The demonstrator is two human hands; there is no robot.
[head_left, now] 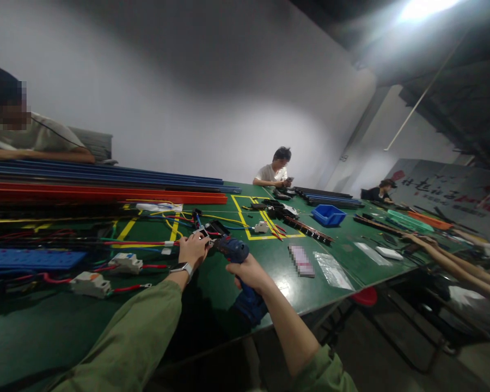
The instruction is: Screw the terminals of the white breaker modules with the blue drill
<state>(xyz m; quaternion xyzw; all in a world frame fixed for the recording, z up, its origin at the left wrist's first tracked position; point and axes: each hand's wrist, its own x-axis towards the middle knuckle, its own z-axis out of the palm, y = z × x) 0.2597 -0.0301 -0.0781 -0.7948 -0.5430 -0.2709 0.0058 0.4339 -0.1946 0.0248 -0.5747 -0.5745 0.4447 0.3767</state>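
Note:
My right hand (249, 272) is wrapped round the grip of a blue cordless drill (233, 249). The drill's front end points left, toward my left hand. My left hand (194, 250), with a watch on its wrist, grips a small black-and-white part (203, 233) at the tip of the drill. Fingers hide much of that part, and the bit's contact cannot be made out. Red, green and blue wires run in from the left beside this hand. Nearer me lie two white circuit breakers, one (126, 263) behind the other (90, 285), with red leads.
Long blue and orange channels (179, 196) lie along the left back of the green table (269, 294). A blue bin (329, 215), a phone (301, 261) and a plastic bag (332, 270) are to the right. Other people sit around the table.

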